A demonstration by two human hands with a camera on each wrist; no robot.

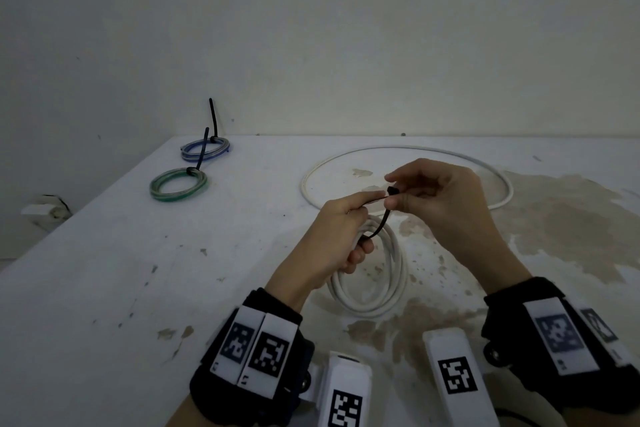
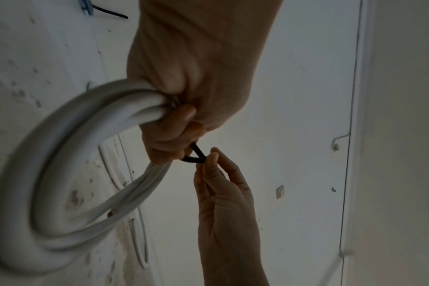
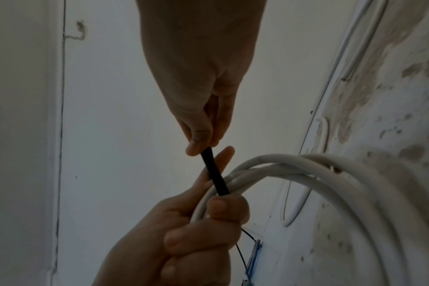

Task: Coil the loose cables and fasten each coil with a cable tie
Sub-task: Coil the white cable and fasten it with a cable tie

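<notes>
My left hand (image 1: 349,236) grips the top of a white cable coil (image 1: 381,288), which hangs down toward the table. A black cable tie (image 1: 382,218) loops around the coil's strands at the left hand. My right hand (image 1: 408,198) pinches the tie's head end between thumb and forefinger, just right of the left forefinger. In the left wrist view the white coil (image 2: 49,174) curves down-left from my left hand (image 2: 169,131), and the black tie (image 2: 196,156) forms a small loop held by my right hand (image 2: 208,160). The right wrist view shows the tie (image 3: 214,172) running from my right hand (image 3: 201,143) to the coil (image 3: 306,174) in my left hand (image 3: 203,222).
A green coil (image 1: 178,184) and a blue coil (image 1: 206,149), each fastened with a black tie, lie at the table's back left. A large loose white cable loop (image 1: 405,149) lies on the stained white table (image 1: 104,288) behind my hands. The wall stands close behind.
</notes>
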